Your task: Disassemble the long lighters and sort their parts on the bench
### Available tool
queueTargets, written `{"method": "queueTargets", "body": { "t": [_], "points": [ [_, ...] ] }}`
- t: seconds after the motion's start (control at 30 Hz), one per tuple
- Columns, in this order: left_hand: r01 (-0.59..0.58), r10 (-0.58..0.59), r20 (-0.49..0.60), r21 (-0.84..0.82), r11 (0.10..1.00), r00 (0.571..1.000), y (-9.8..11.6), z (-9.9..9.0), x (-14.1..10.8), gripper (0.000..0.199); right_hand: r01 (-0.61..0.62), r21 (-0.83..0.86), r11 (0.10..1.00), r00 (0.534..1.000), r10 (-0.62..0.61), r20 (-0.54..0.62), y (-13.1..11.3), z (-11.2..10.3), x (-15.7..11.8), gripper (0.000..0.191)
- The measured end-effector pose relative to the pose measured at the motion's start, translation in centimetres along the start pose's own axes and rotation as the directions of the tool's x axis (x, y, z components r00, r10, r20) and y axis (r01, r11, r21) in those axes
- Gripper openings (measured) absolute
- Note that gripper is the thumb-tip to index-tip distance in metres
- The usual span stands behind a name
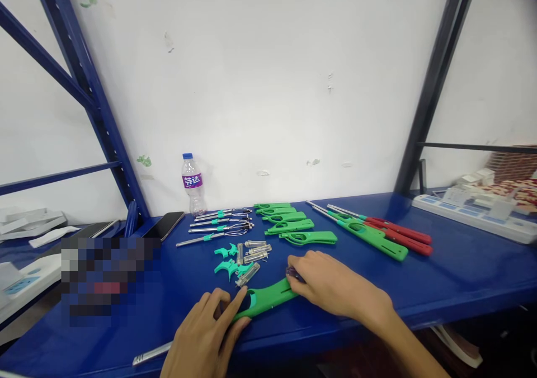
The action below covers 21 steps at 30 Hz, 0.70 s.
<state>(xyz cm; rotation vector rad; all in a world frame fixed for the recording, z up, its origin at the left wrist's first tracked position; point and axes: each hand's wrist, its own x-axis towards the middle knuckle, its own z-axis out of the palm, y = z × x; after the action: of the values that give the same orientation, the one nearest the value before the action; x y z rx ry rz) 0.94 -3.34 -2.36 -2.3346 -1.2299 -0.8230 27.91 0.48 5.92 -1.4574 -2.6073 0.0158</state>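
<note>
A green lighter body (271, 298) lies at the table's front edge, a teal piece showing in its opening. The fingers of my left hand (207, 325) are closed on its left end, and a metal tube (151, 354) sticks out to the left from under that hand. My right hand (325, 283) is at the body's right end, its fingers closed round a small dark purple object (295, 275) that I cannot make out fully. Just behind are clear fuel tanks (248, 274) and teal triggers (226, 267).
Metal nozzle rods (201, 239) with wires lie at back left, beside several green handle shells (308, 237). Assembled green (377, 240) and red lighters (403, 236) lie to the right. A bottle (192, 185) and a phone (165, 225) are at the back left; a power strip (474, 213) is far right.
</note>
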Motion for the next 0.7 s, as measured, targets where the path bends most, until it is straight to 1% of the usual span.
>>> {"method": "queueTargets", "body": {
  "t": [0.13,0.37,0.5,0.57,0.63,0.7],
  "points": [
    [0.023,-0.023,0.022,-0.009,1.000,0.999,0.0,0.0,-0.2,0.038,-0.003,0.012,1.000,1.000,0.003,0.017,0.2,-0.4,-0.3,0.016],
    [0.034,-0.034,-0.003,0.002,0.999,0.999,0.3,0.0,-0.1,0.039,-0.009,0.013,1.000,1.000,0.009,0.012,0.5,-0.5,-0.2,0.013],
    [0.033,-0.033,0.016,0.017,0.999,0.999,0.2,-0.1,-0.2,0.038,-0.013,0.004,1.000,0.999,0.013,-0.030,0.4,-0.7,-0.5,0.013],
    [0.037,-0.038,0.035,0.027,0.999,0.999,0.2,-0.1,-0.3,0.038,0.009,0.018,1.000,0.998,-0.008,-0.056,0.2,-0.7,-0.5,0.015],
    [0.041,-0.043,0.042,0.041,0.998,0.998,0.3,-0.1,-0.2,0.038,0.044,0.042,0.998,0.996,-0.041,-0.076,-0.3,-0.5,-0.1,0.018],
    [0.039,-0.041,0.040,0.054,0.998,0.998,0.3,0.0,-0.2,0.038,0.039,0.052,0.998,0.993,-0.033,-0.111,-0.9,0.1,0.7,0.020]
  ]
}}
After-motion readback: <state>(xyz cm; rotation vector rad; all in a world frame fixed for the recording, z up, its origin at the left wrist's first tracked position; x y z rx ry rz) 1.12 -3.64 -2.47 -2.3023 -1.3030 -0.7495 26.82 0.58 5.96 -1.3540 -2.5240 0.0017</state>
